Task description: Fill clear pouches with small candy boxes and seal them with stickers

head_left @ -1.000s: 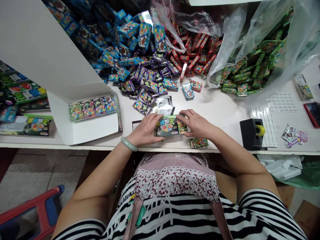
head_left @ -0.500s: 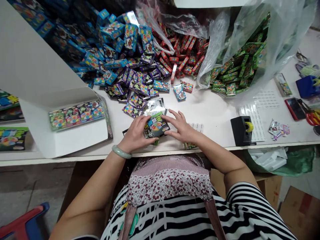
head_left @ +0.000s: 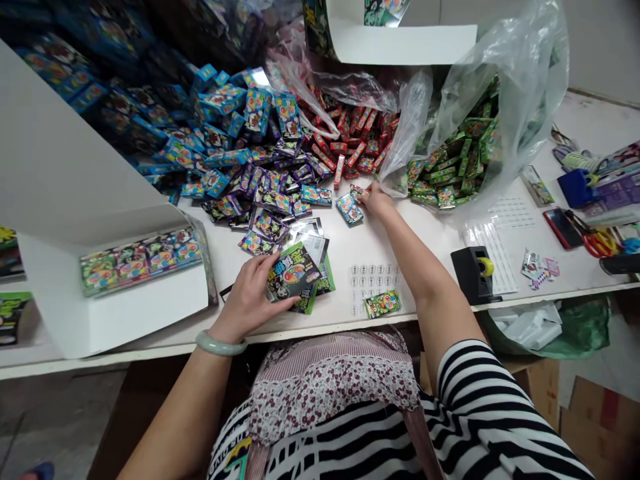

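My left hand (head_left: pixel 253 290) grips a black-and-green printed packet (head_left: pixel 293 273) at its left side, thumb below and fingers above. Under that packet lie another green-edged packet (head_left: pixel 325 277) and some clear-windowed sleeves (head_left: pixel 311 230). Stretched out toward the back, my right hand (head_left: pixel 376 200) has its fingertips on a small red box (head_left: pixel 360 193); part of the box is hidden by the fingers. A small blue box (head_left: pixel 349 210) lies right beside it on the white table (head_left: pixel 345 253).
Heaps of blue (head_left: pixel 220 100), purple (head_left: pixel 275 190), red (head_left: pixel 357 143) and green boxes (head_left: pixel 450 170) fill the back. A display carton (head_left: pixel 145 313) stands left. A sticker sheet (head_left: pixel 357 287), green box (head_left: pixel 383 303) and tape dispenser (head_left: pixel 470 273) are to the right.
My right hand has left the black-and-green packet and reached forward to the small red box. My left hand keeps the packet, now tilted and slightly lower left. The view has shifted.
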`<state>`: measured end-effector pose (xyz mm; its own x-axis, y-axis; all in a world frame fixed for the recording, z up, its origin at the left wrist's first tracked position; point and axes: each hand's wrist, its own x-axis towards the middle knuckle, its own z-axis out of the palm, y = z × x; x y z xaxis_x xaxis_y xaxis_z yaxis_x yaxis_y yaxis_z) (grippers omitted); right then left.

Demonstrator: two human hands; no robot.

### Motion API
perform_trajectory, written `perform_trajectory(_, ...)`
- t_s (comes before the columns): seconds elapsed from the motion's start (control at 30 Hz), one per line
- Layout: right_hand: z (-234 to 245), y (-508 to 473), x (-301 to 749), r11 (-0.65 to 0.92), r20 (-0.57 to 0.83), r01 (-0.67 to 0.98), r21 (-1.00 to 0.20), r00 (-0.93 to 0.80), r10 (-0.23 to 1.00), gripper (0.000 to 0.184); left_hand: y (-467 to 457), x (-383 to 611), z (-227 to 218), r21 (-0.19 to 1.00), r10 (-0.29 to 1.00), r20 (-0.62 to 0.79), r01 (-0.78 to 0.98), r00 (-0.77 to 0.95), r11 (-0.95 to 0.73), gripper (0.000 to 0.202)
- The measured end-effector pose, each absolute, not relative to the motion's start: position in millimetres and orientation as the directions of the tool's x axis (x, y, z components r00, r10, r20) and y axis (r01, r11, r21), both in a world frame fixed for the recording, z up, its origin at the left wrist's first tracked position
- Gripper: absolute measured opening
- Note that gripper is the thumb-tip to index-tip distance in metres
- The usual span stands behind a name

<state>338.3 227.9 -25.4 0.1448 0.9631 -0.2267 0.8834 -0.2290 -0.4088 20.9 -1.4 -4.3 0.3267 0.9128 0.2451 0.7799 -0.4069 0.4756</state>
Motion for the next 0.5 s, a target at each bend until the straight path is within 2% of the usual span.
perform_trajectory(0.13, -34.0, 214.6, 351.7, -0.203, -0.162, 0.717, -0.667, 0.126, 0.979, 0.029, 3.8, 15.5, -3.7, 0.484, 0.911, 0.259, 0.773, 0.321, -0.41, 0.091)
perform_trajectory(0.23, -33.2, 203.5, 364.4, -0.13, -0.122, 0.631, -0.765, 0.056, 0.991, 0.021, 6.3, 13.4, -2.8, 0.492, 0.911, 0.267, 0.769, 0.314, -0.409, 0.092)
perform_trajectory(0.37, -25.6, 187.0, 383.3, -0.004, -0.066, 0.621, -0.784, -0.077, 0.995, 0.022, 4.5, 13.3, -3.6, 0.502, 0.912, 0.288, 0.764, 0.293, -0.405, 0.092)
perform_trajectory(0.5, -26.1, 166.5, 405.0, 0.297, 0.1, 0.689, -0.661, -0.312, 0.945, 0.024, 1.0, 14.5, -3.6, 0.51, 0.907, 0.299, 0.754, 0.297, -0.415, 0.09)
